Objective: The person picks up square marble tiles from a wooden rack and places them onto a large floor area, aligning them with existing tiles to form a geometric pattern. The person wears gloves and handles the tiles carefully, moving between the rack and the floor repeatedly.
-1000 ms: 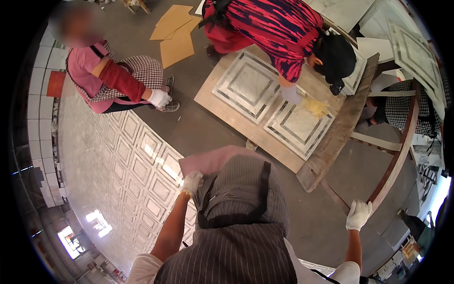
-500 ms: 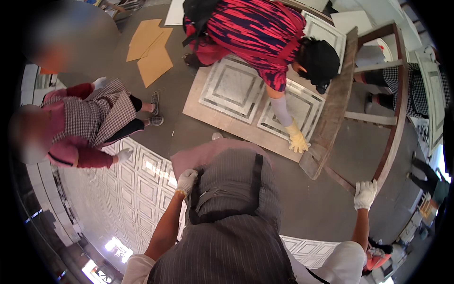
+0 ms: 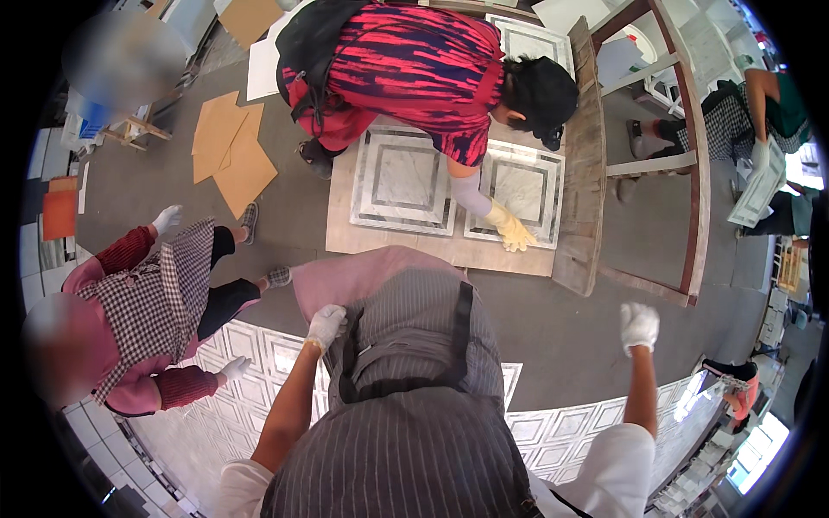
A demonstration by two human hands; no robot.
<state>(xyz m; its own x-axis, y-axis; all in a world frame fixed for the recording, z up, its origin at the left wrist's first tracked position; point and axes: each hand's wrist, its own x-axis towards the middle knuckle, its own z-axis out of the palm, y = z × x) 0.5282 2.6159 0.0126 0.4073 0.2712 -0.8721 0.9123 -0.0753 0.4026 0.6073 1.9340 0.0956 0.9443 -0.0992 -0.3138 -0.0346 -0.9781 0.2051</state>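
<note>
My left hand, in a white knit glove, is closed against the side of my grey striped apron, by a pink cloth. Whether it grips any fabric cannot be made out. My right hand, also gloved in white, is held out at the right, fingers curled in with nothing seen in them. It is apart from the wooden frame beyond it, which stands beside a plank. A co-worker in a red-and-dark patterned top bends over a board, a yellow glove on the right-hand marble panel.
A second marble panel lies on the board. Brown sheets lie on the grey floor at the left. A person in a checked apron is close on my left. Patterned marble tiles cover the floor near me.
My right hand has let go of the wooden frame and moved slightly left. My view has turned, so the board and panels appear straighter and further left. My left hand stays at the apron.
</note>
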